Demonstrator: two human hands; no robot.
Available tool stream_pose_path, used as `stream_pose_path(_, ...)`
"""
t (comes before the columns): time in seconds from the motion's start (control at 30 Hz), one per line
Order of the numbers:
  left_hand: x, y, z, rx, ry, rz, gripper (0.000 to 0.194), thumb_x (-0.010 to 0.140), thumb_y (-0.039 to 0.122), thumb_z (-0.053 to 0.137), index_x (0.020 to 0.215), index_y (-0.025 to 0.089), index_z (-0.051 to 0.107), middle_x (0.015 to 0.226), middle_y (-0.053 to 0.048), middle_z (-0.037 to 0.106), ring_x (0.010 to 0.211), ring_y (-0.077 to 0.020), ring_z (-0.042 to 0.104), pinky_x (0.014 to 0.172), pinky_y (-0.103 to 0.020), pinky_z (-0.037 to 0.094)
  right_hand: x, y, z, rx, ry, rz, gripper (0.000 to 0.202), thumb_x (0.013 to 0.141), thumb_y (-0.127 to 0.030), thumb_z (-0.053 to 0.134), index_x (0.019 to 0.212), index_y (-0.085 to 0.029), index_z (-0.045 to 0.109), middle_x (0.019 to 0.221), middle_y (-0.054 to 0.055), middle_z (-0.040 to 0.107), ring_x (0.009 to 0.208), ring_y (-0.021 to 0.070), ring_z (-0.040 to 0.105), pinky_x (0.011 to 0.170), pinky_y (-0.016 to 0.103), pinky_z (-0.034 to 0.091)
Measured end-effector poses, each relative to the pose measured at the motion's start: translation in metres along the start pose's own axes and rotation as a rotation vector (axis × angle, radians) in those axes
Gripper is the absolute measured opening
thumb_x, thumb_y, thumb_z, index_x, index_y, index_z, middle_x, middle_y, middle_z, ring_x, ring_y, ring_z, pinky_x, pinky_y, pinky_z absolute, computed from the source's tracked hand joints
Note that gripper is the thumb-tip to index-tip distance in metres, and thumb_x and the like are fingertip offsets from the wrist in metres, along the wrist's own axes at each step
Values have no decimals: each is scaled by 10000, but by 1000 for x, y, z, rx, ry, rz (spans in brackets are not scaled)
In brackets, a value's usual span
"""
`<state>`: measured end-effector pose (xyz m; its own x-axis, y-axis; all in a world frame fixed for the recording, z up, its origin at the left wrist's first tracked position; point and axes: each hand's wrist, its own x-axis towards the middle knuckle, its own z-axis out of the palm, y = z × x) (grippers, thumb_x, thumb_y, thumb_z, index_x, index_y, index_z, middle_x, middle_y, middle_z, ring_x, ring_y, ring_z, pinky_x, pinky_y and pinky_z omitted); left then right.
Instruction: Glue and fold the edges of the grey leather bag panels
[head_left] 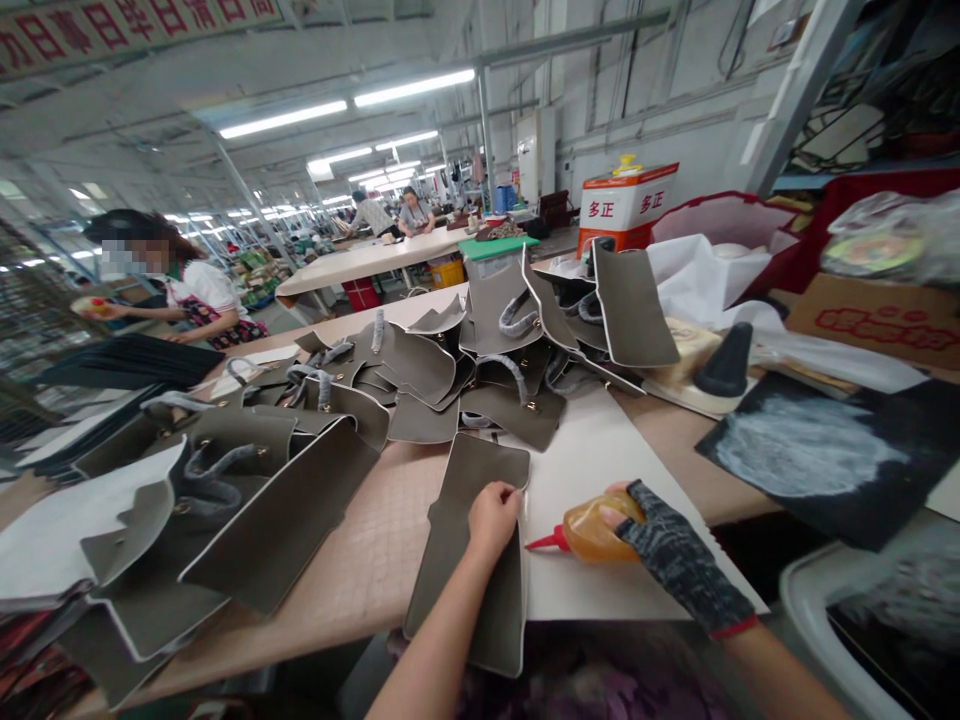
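A grey-brown bag panel [469,560] with pale edges lies at the front of the table. Its right edge is pinched near the top by my bare left hand [495,515]. My right hand [651,535], in a dark fingerless knitted glove, is wrapped round a soft bottle of amber liquid [596,528]. The bottle lies nearly level, and its red nozzle [551,540] points left at the panel's right edge, over a white sheet [615,470].
Many similar panels [285,520] with wrapped handles are heaped to the left and behind. At the right are a black tool [726,360], a whitish-smeared black sheet [810,440] and a white tub [806,600]. A co-worker [199,295] stands at the left.
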<state>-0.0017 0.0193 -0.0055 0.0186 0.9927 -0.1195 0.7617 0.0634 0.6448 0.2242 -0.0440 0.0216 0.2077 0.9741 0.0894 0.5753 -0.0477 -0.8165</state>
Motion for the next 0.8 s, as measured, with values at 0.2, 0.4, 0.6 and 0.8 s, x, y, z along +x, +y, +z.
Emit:
stream_pose_path(0.2,-2,0,1,5,14,5,218,815,313,496,841,188,673,884,-41,691,798,-170,608,661,-237,409,-11,5,2,55,-73,10,320,762,-457,484,940,-198,544,908,76,642,866,228,609,834,354,465)
stream_pose_path(0.4,-3,3,-1,12,14,7,210,818,305,498,851,190,671,897,-41,688,818,-170,608,673,-235,416,-23,-6,-2,70,-94,60,324,713,-461,493,893,-198,554,889,89,654,851,248,617,827,378,473)
stream_pose_path(0.6,-5,5,-2,22,20,11,206,818,293,499,848,184,670,887,-42,686,817,-167,604,688,-239,417,-36,-17,-6,66,-156,93,344,697,-474,464,874,-193,553,873,105,657,848,268,623,840,402,470)
stream_pose_path(0.8,-5,5,0,32,29,21,210,821,293,489,849,185,666,879,-40,676,796,-167,600,677,-244,419,-38,-23,-7,139,-204,168,388,620,-497,510,861,-199,574,886,113,665,871,287,621,855,404,464)
